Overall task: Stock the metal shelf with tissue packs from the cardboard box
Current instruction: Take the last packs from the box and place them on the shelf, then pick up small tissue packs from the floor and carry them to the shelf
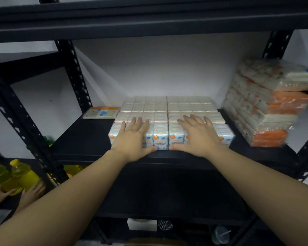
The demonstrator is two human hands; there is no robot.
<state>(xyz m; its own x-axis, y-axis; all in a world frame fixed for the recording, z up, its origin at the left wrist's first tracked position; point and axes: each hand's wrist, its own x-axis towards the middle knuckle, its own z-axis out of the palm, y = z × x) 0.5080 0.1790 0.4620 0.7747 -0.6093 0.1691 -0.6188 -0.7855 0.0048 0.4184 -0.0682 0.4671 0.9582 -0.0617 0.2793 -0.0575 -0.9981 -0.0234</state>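
A block of small tissue packs [167,110] in white, blue and orange wrappers lies in neat rows on the black metal shelf [82,139]. My left hand [133,137] lies flat on the block's front left part, fingers straight, thumb against the front face. On the front right part my right hand [197,135] rests the same way, thumb pointing inward along the front face. A single flat tissue pack [101,112] sits at the back left of the shelf. The cardboard box is out of view.
Tall, leaning stacks of orange-and-white wrapped tissue bundles [263,105] fill the shelf's right end. Yellow bottles [20,174] stand on a lower shelf at left, with another person's hands [32,192] on them. A plastic cup [220,235] lies below.
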